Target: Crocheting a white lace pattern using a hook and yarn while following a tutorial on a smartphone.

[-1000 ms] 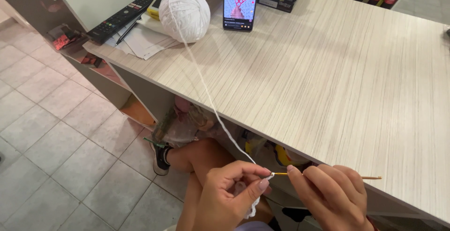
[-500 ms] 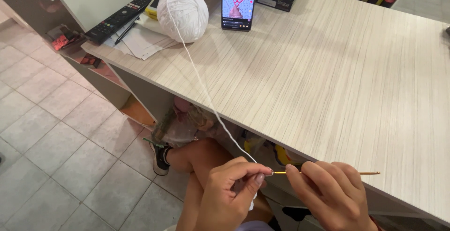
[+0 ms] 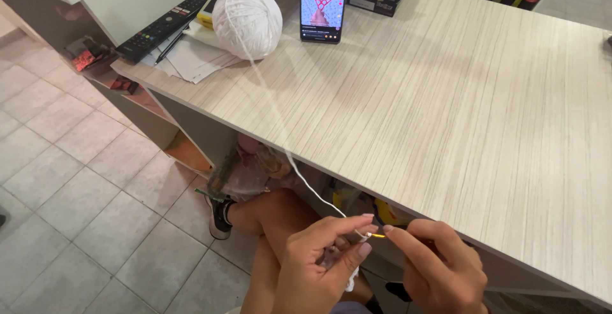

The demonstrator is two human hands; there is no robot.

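Below the desk (image 3: 446, 97) near edge, above the tiled floor, the left hand (image 3: 322, 266) pinches the white yarn (image 3: 280, 142) and the right hand (image 3: 440, 272) grips the crochet hook (image 3: 376, 235), lying left-right between them, while the yarn ball (image 3: 247, 21) sits far at the desk's back left corner.

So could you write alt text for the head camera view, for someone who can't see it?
Two bare hands work white yarn below a table edge: the left hand pinches the strand while the right hand holds a thin yellow crochet hook. The yarn runs up to a white yarn ball on the pale wooden table, beside an upright phone.
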